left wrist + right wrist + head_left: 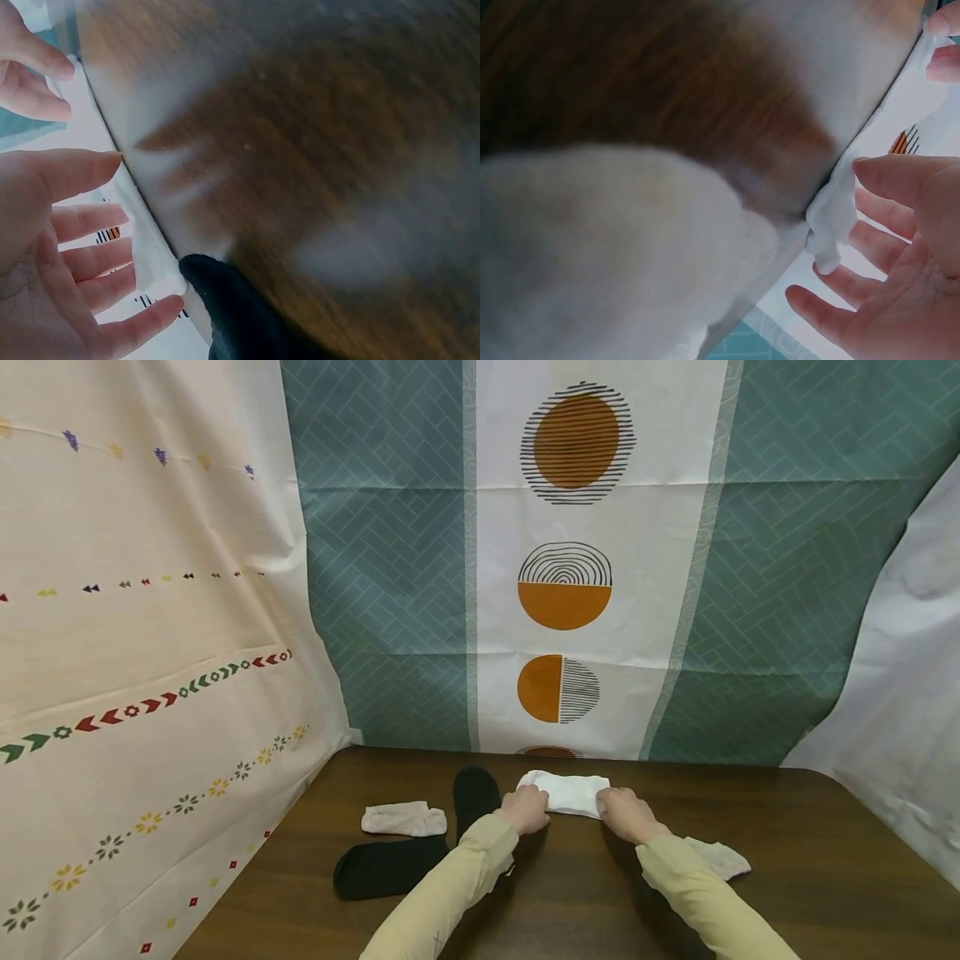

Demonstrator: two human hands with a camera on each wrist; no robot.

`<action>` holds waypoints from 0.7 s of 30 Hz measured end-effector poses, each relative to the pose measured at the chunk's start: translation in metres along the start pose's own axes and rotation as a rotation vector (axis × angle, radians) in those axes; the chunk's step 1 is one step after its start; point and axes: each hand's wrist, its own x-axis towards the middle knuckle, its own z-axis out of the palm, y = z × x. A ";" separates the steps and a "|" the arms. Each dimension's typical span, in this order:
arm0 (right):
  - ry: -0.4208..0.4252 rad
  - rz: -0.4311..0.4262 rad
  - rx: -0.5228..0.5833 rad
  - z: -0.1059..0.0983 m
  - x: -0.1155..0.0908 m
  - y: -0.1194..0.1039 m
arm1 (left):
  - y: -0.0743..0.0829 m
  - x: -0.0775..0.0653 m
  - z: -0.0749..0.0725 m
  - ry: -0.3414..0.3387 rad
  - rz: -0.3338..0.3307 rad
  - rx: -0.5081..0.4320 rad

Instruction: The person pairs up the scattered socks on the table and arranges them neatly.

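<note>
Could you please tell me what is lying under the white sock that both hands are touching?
The white sock lies on the brown table. Whether anything lies beneath it cannot be seen; the sock itself covers that spot.

- The desk (787, 860) is dark brown wood with a visible grain and a smooth, faintly shiny top.
- The white sock (568, 793) under both hands is soft knitted cloth, matt, with a fine rib.
- The black sock (390, 864), left of the white sock, is matt knit that gives no shine.
- The pale sock (405, 818) beside the black sock is thin, slightly crumpled cloth.
- The backdrop (390, 610) behind the desk is printed sheet, smooth with fold creases, a dull sheen.
- The cream curtain (135, 652), left of the desk, is matt woven cloth.
- The sleeves (480, 860) are yellowish matt fabric.
</note>
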 end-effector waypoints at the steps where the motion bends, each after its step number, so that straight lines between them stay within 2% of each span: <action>1: 0.002 0.000 0.000 0.000 0.000 0.000 | 0.000 0.001 0.000 0.000 -0.003 -0.002; 14: 0.012 0.018 0.007 0.005 0.007 0.004 | -0.004 0.006 0.008 -0.009 -0.018 -0.018; 21: -0.012 0.035 0.012 0.005 0.011 0.005 | -0.005 0.009 0.006 -0.050 -0.029 -0.010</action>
